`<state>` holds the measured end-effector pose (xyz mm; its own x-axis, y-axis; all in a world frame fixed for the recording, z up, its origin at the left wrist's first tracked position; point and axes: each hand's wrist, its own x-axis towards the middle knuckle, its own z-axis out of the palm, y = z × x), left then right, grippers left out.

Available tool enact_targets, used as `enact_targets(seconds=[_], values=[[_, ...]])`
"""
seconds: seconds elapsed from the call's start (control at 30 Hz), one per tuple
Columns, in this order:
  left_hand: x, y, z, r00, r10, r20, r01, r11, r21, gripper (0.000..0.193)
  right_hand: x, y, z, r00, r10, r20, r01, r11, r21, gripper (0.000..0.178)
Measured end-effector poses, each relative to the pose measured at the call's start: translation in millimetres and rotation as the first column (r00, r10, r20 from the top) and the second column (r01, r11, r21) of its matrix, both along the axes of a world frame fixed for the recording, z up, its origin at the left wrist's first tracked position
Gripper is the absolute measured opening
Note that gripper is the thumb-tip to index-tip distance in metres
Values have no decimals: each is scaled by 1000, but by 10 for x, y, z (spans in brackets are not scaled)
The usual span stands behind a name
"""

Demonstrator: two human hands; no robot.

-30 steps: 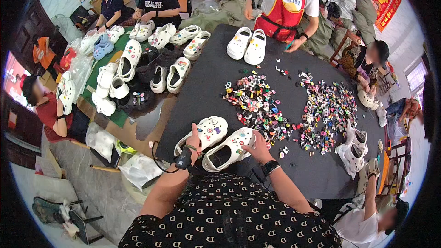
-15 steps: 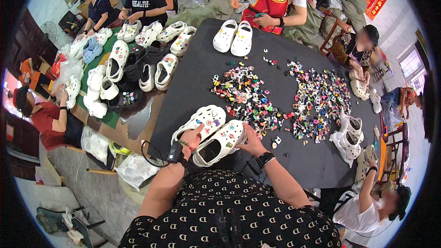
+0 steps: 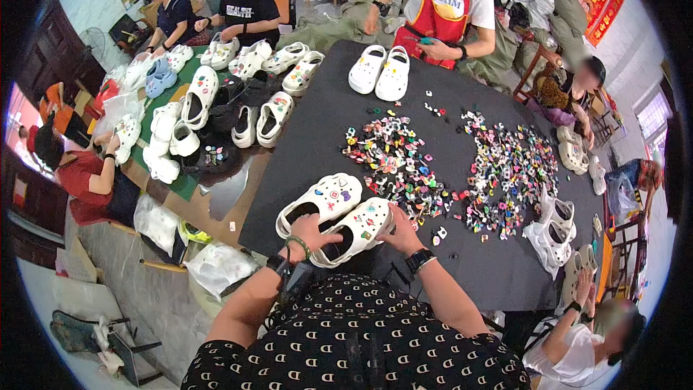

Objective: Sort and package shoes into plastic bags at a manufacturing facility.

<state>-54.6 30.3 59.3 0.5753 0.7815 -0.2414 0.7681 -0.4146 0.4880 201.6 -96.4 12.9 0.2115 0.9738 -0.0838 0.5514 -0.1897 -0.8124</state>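
Two white foam clogs lie side by side at the near edge of the black table, toes pointing away to the right. The left clog (image 3: pixel 333 193) carries several colourful charms on its upper. The right clog (image 3: pixel 369 222), nearer me, also has several small charms. My left hand (image 3: pixel 312 235) is closed at the inner rim of the right clog, beside the left clog's heel; some of its fingers are hidden between the shoes. Against the outer side of the right clog's front, my right hand (image 3: pixel 403 232) is curled round it, thumb toward the upper.
Loose charms form two heaps, a left heap (image 3: pixel 393 152) and a larger right heap (image 3: pixel 509 166). Another white clog pair (image 3: pixel 379 72) stands at the far edge. Bagged clogs (image 3: pixel 552 231) lie at the right. More clogs crowd the green-covered table (image 3: pixel 186 186). Several people work around.
My left hand has shifted from the left clog's upper to the right clog's inner rim. My right hand stays on the right clog. The whole view has shifted slightly.
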Motion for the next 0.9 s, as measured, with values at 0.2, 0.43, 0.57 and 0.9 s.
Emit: enact_targets(seconds=[0.2,0.43,0.57,0.9], values=[[-3,-194,-14,997,61,-49,-51,984,170,44,-41,75,36,997,16,71,-16,1000,4,96],[17,-97,-108,992,88,-92,-69,979,191,16,-188,92,16,998,17,62,-20,999,50,98],[-10,-110,-81,948,25,-317,68,958,279,20,-136,-1,-113,997,29,76,-32,999,29,100],[-116,-96,-110,906,-89,-413,170,971,165,16,-209,-4,-217,965,28,-261,-5,996,88,102]])
